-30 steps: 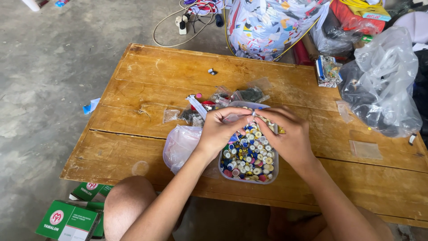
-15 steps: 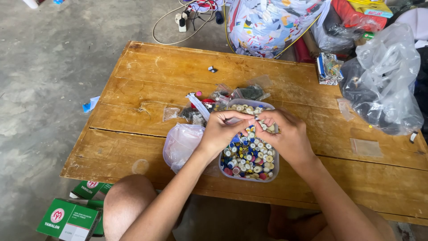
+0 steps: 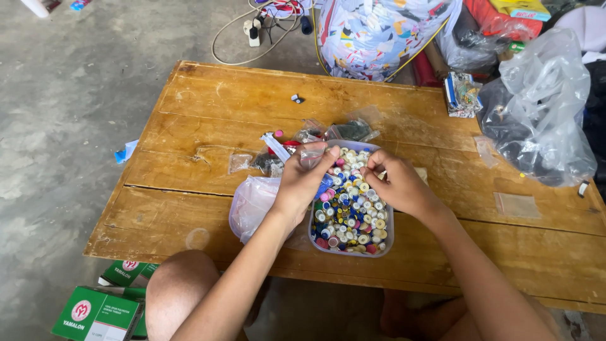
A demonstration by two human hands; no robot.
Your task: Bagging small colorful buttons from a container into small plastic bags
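both arms are bare from the wrist up, no sleeves in sight. the left hand point(image 3: 302, 183) and right hand point(image 3: 399, 187) wear no gloves, rings or watch. a bare knee point(image 3: 180, 284) shows below, uncovered.

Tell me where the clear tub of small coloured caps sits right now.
In the head view, the tub sits near the front edge of the wooden table, under both hands, with a pinkish plastic bag beside it on the left.
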